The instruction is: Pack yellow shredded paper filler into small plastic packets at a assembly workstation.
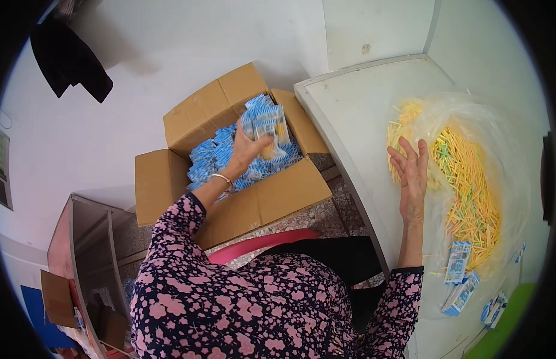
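Observation:
My left hand (247, 151) is over the open cardboard box (263, 206). Its thumb lies against a few blue-and-white packets (280, 125) with clear windows showing something yellow, and its fingers are partly hidden behind them. Many similar blue packets (205, 157) fill the box below. My right hand (413, 179) is raised above the white table, fingers apart and holding nothing. Close beside it, thin yellow sticks (469, 197), a few of them green, are heaped in a clear plastic bag (517, 161).
The white table (356, 113) stands to the right of the box. Loose packets (457, 263) lie at the bag's near end. A pink seat edge (266, 242) shows below the box. At left is a shelf unit (89, 239); dark cloth (69, 60) hangs at upper left.

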### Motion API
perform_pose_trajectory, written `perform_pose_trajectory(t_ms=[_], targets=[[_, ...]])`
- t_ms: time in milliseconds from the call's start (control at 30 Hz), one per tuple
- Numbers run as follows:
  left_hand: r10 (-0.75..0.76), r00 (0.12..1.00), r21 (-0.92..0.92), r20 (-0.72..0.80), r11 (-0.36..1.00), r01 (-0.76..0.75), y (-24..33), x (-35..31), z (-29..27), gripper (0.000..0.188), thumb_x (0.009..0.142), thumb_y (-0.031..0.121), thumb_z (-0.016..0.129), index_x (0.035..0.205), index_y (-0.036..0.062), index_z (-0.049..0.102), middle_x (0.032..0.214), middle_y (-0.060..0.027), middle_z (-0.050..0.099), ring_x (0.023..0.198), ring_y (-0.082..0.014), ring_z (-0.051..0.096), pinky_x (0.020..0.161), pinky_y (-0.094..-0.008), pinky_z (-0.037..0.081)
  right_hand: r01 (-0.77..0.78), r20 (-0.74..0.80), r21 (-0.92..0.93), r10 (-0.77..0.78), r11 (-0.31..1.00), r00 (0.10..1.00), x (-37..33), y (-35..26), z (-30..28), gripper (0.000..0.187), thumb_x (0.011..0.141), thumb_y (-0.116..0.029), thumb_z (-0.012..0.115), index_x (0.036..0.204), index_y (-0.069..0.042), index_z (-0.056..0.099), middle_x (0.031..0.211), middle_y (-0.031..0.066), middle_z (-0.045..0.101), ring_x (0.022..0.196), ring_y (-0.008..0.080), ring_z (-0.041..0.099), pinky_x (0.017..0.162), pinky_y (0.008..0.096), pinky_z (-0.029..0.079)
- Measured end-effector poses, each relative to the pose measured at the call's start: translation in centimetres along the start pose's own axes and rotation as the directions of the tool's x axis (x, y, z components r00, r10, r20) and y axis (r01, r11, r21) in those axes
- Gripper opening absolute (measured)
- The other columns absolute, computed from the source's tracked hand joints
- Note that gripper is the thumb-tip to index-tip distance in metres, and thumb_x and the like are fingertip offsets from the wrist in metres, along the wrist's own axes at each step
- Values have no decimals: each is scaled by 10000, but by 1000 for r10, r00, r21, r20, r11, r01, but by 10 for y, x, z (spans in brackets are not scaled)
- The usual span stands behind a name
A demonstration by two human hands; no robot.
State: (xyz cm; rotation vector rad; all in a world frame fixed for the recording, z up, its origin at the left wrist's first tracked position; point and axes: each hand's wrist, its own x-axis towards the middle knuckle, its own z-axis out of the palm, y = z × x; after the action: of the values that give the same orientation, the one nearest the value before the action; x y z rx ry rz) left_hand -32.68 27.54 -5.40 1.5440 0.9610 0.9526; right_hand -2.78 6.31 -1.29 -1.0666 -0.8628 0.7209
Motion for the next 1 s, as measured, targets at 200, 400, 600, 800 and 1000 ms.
perform_pose_trajectory(t_ms=[200,400,600,800,1000], targets=[[11,997,68,-79,998,-5,-56,2,17,763,665,156,745,1242,-38,284,1072,-117,532,952,-198,534,834,-308,448,53,39,-25,-52,998,998,-6,-7,6,730,891,-276,502,1393,4,53,1312,196,388,1111,267,497,952,374,363],[109,988,400,111,905,-145,-104,27,9,450,764,199,659,1083,-48,459,955,-110,585,868,-193,545,786,-330,452,115,-23,-151,-120,982,993,-25,-45,0,658,910,-254,457,1391,-6,84,1287,182,431,1106,263,508,956,365,365],[186,918,510,349,784,-353,-83,26,2,325,825,276,573,686,-18,593,584,-87,569,523,-152,521,459,-346,384,111,-193,-374,-194,921,962,-75,-62,-31,647,846,-108,570,1362,10,197,1254,157,472,1080,253,520,929,341,391],[365,925,856,105,441,-271,-44,24,6,926,715,425,690,1350,-33,196,1256,-223,446,1093,-369,466,901,-390,373,-338,-490,-866,-494,368,719,-149,-82,-106,455,775,-162,654,1144,46,486,1139,159,518,1035,319,489,890,366,388],[435,815,918,383,-77,-390,-103,37,5,1007,640,432,729,1377,31,174,1404,-203,228,1273,-410,219,945,-586,228,-615,-538,-788,-490,5,686,-174,-63,-147,321,740,-185,665,966,25,573,1037,149,508,965,328,444,833,418,354]])
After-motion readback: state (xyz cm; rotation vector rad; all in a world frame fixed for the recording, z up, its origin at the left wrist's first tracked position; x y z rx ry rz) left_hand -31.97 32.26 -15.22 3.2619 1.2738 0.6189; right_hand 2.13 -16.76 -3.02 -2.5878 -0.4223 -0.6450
